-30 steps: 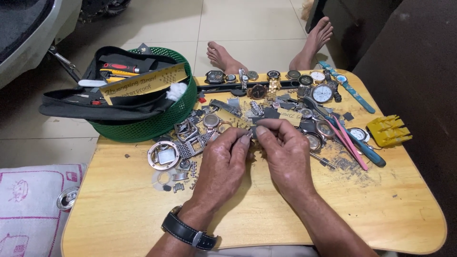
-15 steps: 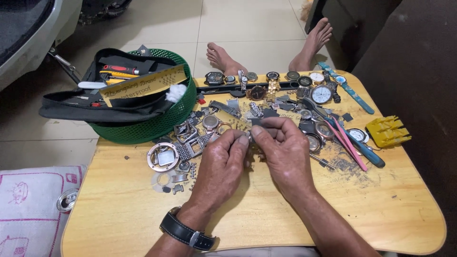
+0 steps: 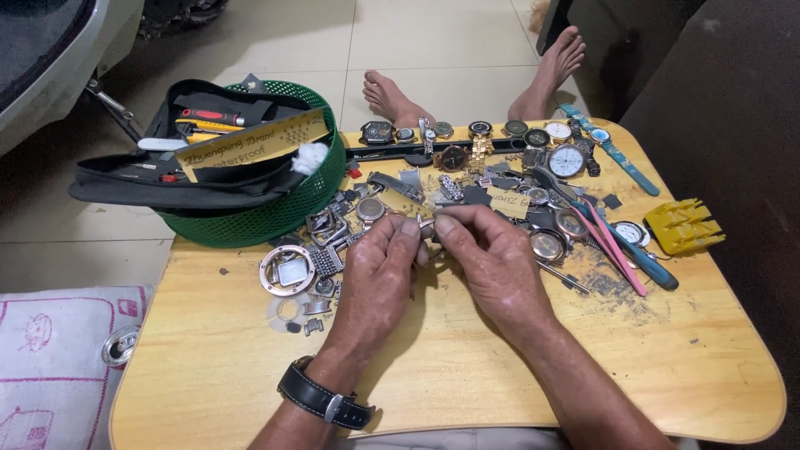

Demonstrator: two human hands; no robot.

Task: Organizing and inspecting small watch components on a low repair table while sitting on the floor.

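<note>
Head view, looking down. Largest item: low wooden table (image 3: 467, 367), pale top, rounded corners, scuffed dark patch right of centre. Tiled floor (image 3: 433, 42) beyond it; two bare feet (image 3: 400, 96) rest on the tiles at the far edge of the table.

Far-left corner of table: round green mesh basket (image 3: 275, 212) holding a black tool pouch (image 3: 167, 179) with screwdrivers and a yellow card laid across it.

Left of table, on the floor: white cloth with pink stitching (image 3: 50, 358).

Centre of table: left hand (image 3: 375, 283) and right hand (image 3: 492, 267) meet thumb-to-thumb. Left wrist carries a black leather wristwatch (image 3: 321, 398). Fingertips of both hands are drawn together, pinched on a small metal watch part (image 3: 427, 228) held just above the tabletop, between the two hands, directly in front of the parts pile. Exact shape of the part cannot be told; fingers cover most of it.

Behind hands: row of watches (image 3: 475, 137) along the far edge, and a loose pile of cases, links and buckles. Left of the left hand: square-windowed silver watch case (image 3: 287, 271).

Right side: yellow plastic block holder (image 3: 683, 225); pink tweezers (image 3: 617, 246) beside a blue-handled tool (image 3: 650, 262).
</note>
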